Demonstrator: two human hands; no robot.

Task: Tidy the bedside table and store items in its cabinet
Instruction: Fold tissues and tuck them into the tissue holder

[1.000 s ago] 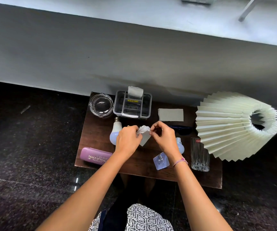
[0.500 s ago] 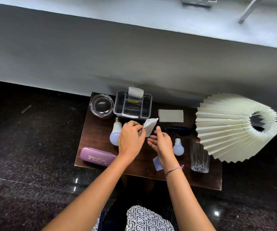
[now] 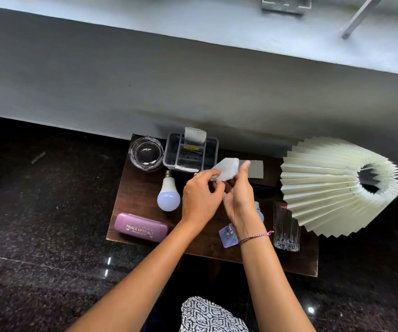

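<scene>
A room in a home, by the look of a bedside corner: a small dark wooden desk (image 3: 135, 202) against a plain grey wall (image 3: 193, 80) on polished black speckled stone floor (image 3: 37, 212), carrying a pleated cream paper lampshade (image 3: 324, 188), a white light bulb (image 3: 168, 195), a purple glasses case (image 3: 141, 228) and a cut-glass tumbler (image 3: 285, 227).

The bench (image 3: 140, 188) is showing dark matt wood, the floor (image 3: 49, 236) is gleaming as polished speckled stone, the ashtray (image 3: 146, 152) and tumbler (image 3: 286, 227) are glinting as clear glass, the case (image 3: 141, 227) and caddy (image 3: 171, 149) are looking like smooth plastic, and the tissue (image 3: 226, 170) is looking like thin crumpled paper.
</scene>
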